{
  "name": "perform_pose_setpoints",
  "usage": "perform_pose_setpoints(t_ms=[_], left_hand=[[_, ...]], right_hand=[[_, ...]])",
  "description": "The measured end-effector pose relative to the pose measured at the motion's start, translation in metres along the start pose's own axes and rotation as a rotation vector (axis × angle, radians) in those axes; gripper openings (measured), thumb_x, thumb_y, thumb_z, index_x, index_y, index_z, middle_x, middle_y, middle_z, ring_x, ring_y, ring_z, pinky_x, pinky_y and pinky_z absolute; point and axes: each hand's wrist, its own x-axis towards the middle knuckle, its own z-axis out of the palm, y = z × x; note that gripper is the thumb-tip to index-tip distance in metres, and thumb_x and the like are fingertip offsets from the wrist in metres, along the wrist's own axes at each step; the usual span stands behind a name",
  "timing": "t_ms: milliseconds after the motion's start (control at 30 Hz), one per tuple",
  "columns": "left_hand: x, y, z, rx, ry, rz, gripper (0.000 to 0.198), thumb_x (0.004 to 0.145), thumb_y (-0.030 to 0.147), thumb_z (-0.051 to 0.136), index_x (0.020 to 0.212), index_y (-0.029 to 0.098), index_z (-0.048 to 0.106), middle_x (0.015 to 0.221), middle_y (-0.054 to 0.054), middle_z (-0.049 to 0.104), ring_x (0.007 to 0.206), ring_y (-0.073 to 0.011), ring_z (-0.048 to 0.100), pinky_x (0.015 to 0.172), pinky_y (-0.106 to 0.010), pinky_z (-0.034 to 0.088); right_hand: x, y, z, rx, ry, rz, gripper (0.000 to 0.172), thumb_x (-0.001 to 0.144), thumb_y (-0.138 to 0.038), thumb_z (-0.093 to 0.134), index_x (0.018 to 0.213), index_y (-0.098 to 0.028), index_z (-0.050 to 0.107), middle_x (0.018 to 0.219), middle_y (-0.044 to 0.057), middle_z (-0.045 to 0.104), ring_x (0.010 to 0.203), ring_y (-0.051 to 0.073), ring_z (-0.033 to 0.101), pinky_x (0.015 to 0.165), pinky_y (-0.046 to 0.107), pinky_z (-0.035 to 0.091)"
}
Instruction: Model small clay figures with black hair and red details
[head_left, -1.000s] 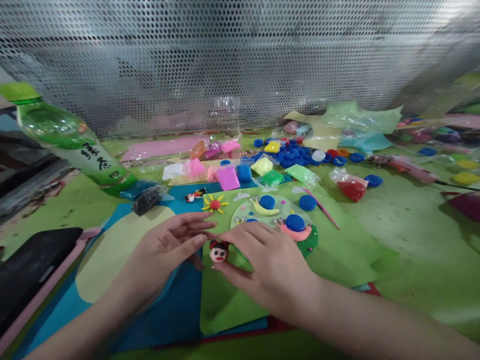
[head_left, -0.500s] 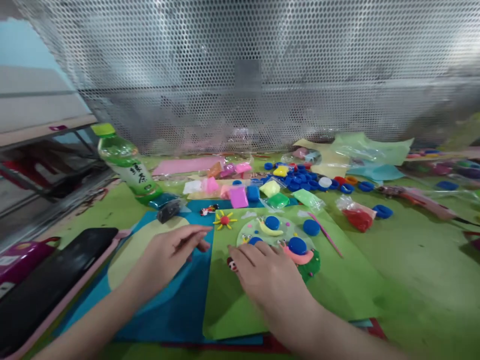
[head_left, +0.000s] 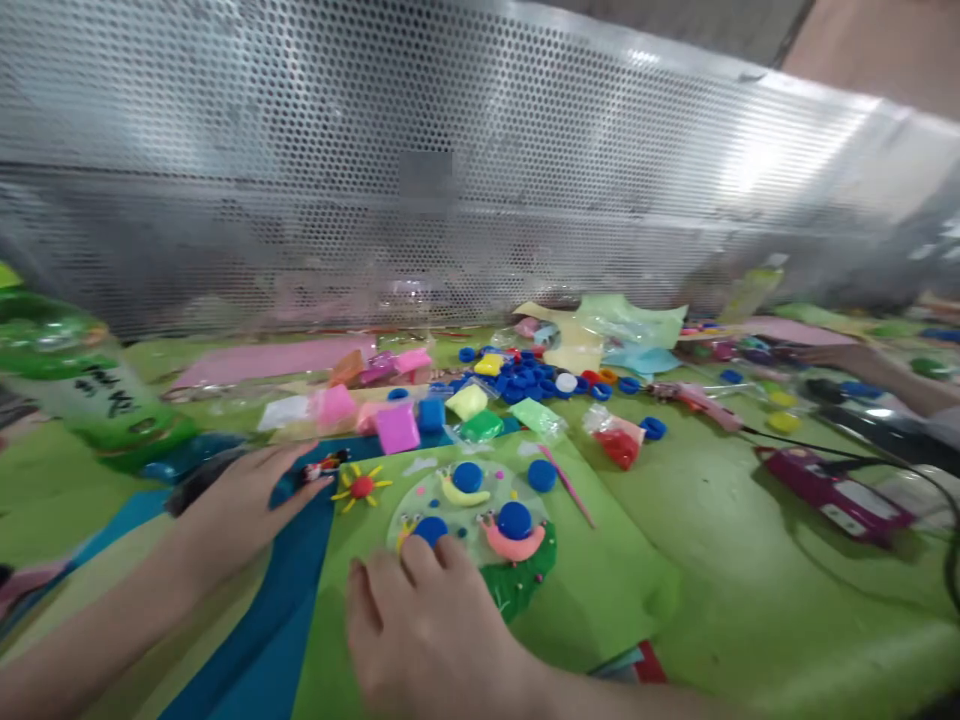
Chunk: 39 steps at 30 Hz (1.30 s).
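Note:
My left hand [head_left: 244, 510] is over the blue sheet [head_left: 289, 590], thumb and fingers apart around a small black, red and white figure [head_left: 324, 466], not visibly gripping it. My right hand [head_left: 431, 620] rests on the green sheet [head_left: 592, 590] with fingers curled down; whatever lies under the fingertips is hidden. Just beyond them are a blue-shelled snail with a pink body [head_left: 515, 532], another with a yellow body [head_left: 466, 485], and a partly covered blue shell [head_left: 430, 530]. A yellow sun with a red centre [head_left: 362, 487] lies between the hands.
A green bottle [head_left: 90, 385] stands at the left. Clay packets [head_left: 397, 428] and blue rings [head_left: 525, 375] lie behind the sheets. A pink stick [head_left: 568, 487] lies on the green sheet. Right are a purple device [head_left: 832, 495] with a cable and another person's arm [head_left: 885, 375].
The view has turned to the right. My left hand has moved forward to the small figure and opened around it. My right hand has shifted slightly toward me, its fingers still curled.

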Motion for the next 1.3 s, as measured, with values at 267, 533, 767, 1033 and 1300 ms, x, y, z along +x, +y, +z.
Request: perform_pose_setpoints(t_ms=[267, 533, 767, 1033, 1300], left_hand=[[-0.005, 0.001, -0.002, -0.104, 0.015, -0.017, 0.029, 0.087, 0.048, 0.061, 0.097, 0.021, 0.067, 0.105, -0.003, 0.068, 0.105, -0.0256, 0.06, 0.1, -0.045, 0.043], [-0.011, -0.002, -0.013, -0.239, -0.079, -0.169, 0.034, 0.091, 0.035, 0.061, 0.119, 0.015, 0.057, 0.111, -0.008, 0.064, 0.096, -0.0212, 0.064, 0.085, -0.043, 0.055], [-0.014, 0.015, -0.022, -0.223, -0.116, -0.234, 0.032, 0.09, 0.033, 0.062, 0.118, 0.016, 0.058, 0.119, -0.009, 0.062, 0.104, -0.0232, 0.062, 0.09, -0.046, 0.054], [-0.015, 0.024, -0.029, -0.153, -0.168, -0.249, 0.028, 0.091, 0.034, 0.061, 0.112, 0.016, 0.061, 0.116, -0.008, 0.063, 0.101, -0.022, 0.063, 0.089, -0.044, 0.054], [-0.018, 0.028, -0.03, -0.156, -0.156, -0.196, 0.032, 0.093, 0.038, 0.057, 0.117, 0.017, 0.059, 0.115, -0.008, 0.063, 0.096, -0.0206, 0.063, 0.086, -0.042, 0.054]], right_hand=[[-0.004, 0.002, 0.0, 0.023, 0.021, 0.002, 0.019, 0.08, -0.009, 0.057, 0.093, -0.009, 0.071, 0.069, 0.004, 0.066, 0.056, 0.019, 0.059, 0.041, 0.031, 0.05], [-0.013, -0.005, 0.011, 0.052, 0.005, 0.022, 0.036, 0.07, 0.001, 0.052, 0.1, -0.008, 0.071, 0.076, 0.008, 0.07, 0.06, 0.023, 0.062, 0.045, 0.036, 0.051], [-0.014, 0.002, 0.003, 0.035, -0.096, -0.026, 0.038, 0.075, 0.003, 0.049, 0.104, -0.01, 0.07, 0.088, 0.006, 0.075, 0.067, 0.021, 0.066, 0.048, 0.032, 0.052], [-0.016, 0.006, 0.001, 0.111, -0.157, -0.018, 0.034, 0.077, 0.0, 0.059, 0.107, -0.012, 0.069, 0.09, 0.004, 0.074, 0.072, 0.021, 0.068, 0.052, 0.032, 0.055], [-0.025, 0.01, 0.009, 0.243, -0.221, 0.031, 0.032, 0.087, -0.005, 0.056, 0.116, -0.015, 0.064, 0.097, 0.002, 0.073, 0.082, 0.021, 0.069, 0.062, 0.032, 0.058]])
